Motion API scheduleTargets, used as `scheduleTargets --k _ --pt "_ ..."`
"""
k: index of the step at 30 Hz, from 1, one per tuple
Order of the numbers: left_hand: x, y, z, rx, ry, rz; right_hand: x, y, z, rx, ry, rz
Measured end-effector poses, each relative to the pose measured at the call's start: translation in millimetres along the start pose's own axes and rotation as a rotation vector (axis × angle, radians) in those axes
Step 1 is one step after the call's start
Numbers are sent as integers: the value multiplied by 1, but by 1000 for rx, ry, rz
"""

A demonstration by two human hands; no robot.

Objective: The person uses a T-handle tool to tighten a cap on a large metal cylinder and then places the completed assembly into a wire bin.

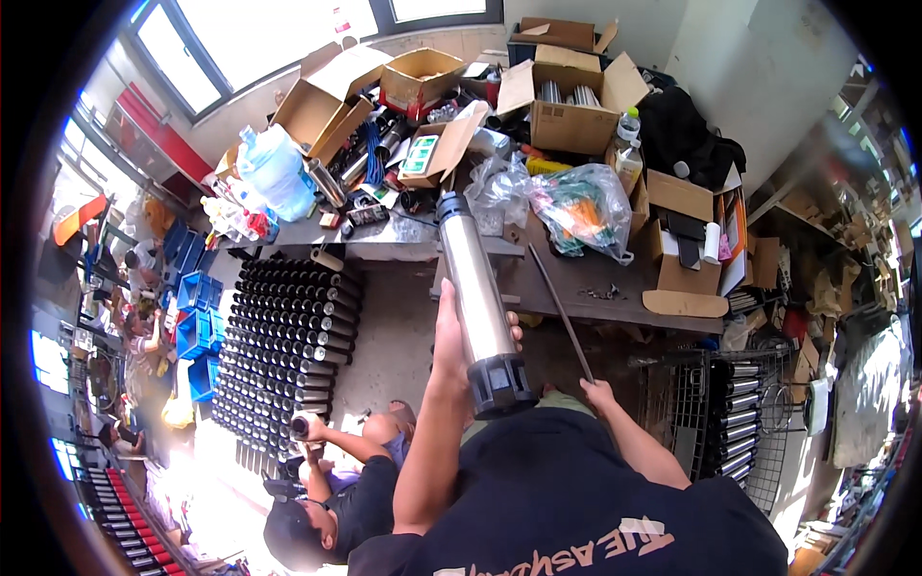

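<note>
Nearest, the person's left hand (448, 338) is wrapped around a silver cylinder (477, 284), thumb on one side and fingertips showing on the other. The cylinder tilts a little, its black slotted end (501, 382) just below that hand and its narrower black end (451, 204) above it, toward the bench (588, 273). To the right of it and slightly lower, the right hand (597, 396) is closed around the lower end of a thin dark rod (562, 312). The rod slants up and left from that hand, its far end overlapping the bench in view; whether the two touch, I cannot tell.

Left of and below the left hand, a crouching co-worker (360, 494) in a dark top holds a short dark cylinder (305, 426). Beyond, farther left of the left hand, many black cylinders (274, 350) stand in close rows on the floor, with blue crates (199, 328) past them. Well right of the right hand is a wire basket (773, 451) beside stacked cylinders (738, 422).

Ahead of both hands, the bench carries a clear plastic bag (588, 206), a large bluish water jug (277, 175) and an open cardboard box (574, 127) with silver tubes inside. Farthest is a window (254, 43).
</note>
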State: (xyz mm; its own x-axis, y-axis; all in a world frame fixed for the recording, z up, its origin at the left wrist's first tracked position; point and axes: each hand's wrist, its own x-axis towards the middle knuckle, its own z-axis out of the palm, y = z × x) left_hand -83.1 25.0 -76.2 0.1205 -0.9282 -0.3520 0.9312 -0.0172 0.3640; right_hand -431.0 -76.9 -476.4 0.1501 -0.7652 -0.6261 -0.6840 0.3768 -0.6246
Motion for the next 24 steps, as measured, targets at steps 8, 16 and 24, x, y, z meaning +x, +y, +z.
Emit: scheduleTargets --k 8,16,24 --pt "13 -11 -9 -46 1 58 -103 -62 -47 -279 345 27" --pt "31 -27 -52 -574 -21 30 -153 -95 -96 -205 365 -339" --pt "117 73 -30 -672 267 -66 -110 -192 -174 -287 257 -670"
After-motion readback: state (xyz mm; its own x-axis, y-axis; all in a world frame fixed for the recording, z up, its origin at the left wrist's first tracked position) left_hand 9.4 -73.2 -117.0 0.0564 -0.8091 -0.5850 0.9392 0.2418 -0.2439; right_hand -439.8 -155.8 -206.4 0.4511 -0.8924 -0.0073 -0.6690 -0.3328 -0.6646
